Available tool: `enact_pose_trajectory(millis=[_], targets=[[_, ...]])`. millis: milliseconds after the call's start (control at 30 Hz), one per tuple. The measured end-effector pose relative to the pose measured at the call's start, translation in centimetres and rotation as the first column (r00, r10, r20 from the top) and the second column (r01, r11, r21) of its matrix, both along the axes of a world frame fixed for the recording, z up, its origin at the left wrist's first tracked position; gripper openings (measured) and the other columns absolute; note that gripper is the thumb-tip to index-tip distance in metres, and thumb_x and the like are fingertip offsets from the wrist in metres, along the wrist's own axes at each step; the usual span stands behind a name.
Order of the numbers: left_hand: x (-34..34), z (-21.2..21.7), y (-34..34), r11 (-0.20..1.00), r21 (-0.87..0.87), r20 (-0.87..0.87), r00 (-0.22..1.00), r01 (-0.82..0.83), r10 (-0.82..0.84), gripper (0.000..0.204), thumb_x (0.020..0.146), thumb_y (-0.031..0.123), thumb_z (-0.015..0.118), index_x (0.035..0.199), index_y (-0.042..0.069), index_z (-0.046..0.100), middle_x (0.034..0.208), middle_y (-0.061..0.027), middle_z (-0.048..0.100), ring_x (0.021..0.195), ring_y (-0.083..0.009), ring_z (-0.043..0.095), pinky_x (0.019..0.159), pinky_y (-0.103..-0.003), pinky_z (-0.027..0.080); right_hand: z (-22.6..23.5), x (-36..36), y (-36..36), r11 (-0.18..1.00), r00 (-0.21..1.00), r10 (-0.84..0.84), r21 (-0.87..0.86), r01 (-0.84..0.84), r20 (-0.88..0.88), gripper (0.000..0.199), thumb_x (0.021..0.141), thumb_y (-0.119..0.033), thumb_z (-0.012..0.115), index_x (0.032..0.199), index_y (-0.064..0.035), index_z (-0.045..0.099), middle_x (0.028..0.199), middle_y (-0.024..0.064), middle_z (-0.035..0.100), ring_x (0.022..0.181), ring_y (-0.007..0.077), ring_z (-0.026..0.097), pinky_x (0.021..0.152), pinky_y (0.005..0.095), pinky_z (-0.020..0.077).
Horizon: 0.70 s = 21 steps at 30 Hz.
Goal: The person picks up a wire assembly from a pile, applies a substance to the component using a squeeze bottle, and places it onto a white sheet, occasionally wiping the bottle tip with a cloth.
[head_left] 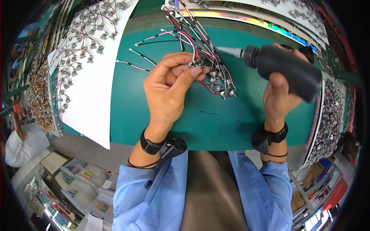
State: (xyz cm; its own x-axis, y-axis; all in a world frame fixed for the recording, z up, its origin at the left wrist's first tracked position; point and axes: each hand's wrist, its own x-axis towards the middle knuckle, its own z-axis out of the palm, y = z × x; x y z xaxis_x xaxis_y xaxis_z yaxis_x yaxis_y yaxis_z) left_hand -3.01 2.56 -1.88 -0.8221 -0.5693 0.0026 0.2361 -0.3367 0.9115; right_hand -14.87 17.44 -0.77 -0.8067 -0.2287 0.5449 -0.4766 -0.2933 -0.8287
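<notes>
My left hand [166, 87] pinches a small metal potentiometer [194, 64] between thumb and fingers, with red, white and black wires arching up from it. Wrapped round a black squeeze bottle [287, 69] is my right hand [278, 94]. The bottle lies tilted in the air, its pale tapered nozzle [231, 51] pointing left toward the wires and apart from the held potentiometer. Just beyond my left fingertips, a bunch of wired potentiometers [220, 88] rests on the green mat [208, 129], their leads [192, 23] running toward the far edge.
On the left, a white sheet [90, 111] carries rows of wired potentiometers. More parts fill a tray [331, 115] at the right and a pale board [266, 7] at the back. Plastic bins [86, 181] stand lower left. A person's white sleeve [25, 144] shows at far left.
</notes>
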Motion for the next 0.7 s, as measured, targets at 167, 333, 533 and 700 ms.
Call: enact_pose_trajectory(millis=[167,333,533,700], targets=[[0.2,0.3,-0.4,1.000,0.007,-0.023,1.000,-0.001,0.001,0.018,0.077,-0.011,0.050,0.095,-0.008,0.050,0.091,-0.0136,0.055,0.080,-0.0238,0.061,0.070,-0.028,0.052,-0.4,-2.3,0.8,0.997,0.965,-0.068,-0.018,0.075,0.252,0.039,0.074,-0.021,0.066,0.101,-0.0011,0.047,0.087,0.0081,0.055,0.072,0.0143,0.052,0.058,0.0224,0.0405],[0.5,0.9,-0.3,0.998,0.055,-0.046,0.999,-0.013,0.015,0.018,0.077,-0.009,0.053,0.094,-0.006,0.050,0.088,-0.0135,0.057,0.078,-0.0205,0.061,0.068,-0.027,0.051,-1.3,-3.7,1.2,0.966,0.848,0.023,-0.231,0.118,0.530,0.014,0.083,-0.017,0.055,0.085,-0.0041,0.050,0.075,0.0012,0.049,0.056,0.0054,0.037,0.048,0.0204,0.0313],[5.5,4.5,-2.4,0.985,-0.138,-0.128,0.988,-0.105,0.087,0.017,0.074,-0.009,0.056,0.091,-0.004,0.055,0.093,-0.0113,0.055,0.084,-0.0164,0.057,0.071,-0.024,0.048,-1.1,-3.7,1.8,0.944,0.845,0.134,-0.327,0.051,0.518,0.016,0.085,-0.018,0.053,0.079,-0.0042,0.047,0.068,0.0002,0.041,0.055,0.0069,0.035,0.050,0.0197,0.0304],[12.7,7.7,-10.0,0.537,-0.614,-0.017,0.689,-0.579,0.724,0.017,0.074,-0.001,0.060,0.090,-0.001,0.058,0.086,-0.0087,0.059,0.071,-0.0124,0.057,0.064,-0.022,0.046,0.3,-2.9,0.9,0.959,0.848,0.118,-0.282,0.038,0.517,0.018,0.086,-0.020,0.053,0.079,-0.0041,0.047,0.067,0.0000,0.041,0.055,0.0072,0.035,0.050,0.0194,0.0303]])
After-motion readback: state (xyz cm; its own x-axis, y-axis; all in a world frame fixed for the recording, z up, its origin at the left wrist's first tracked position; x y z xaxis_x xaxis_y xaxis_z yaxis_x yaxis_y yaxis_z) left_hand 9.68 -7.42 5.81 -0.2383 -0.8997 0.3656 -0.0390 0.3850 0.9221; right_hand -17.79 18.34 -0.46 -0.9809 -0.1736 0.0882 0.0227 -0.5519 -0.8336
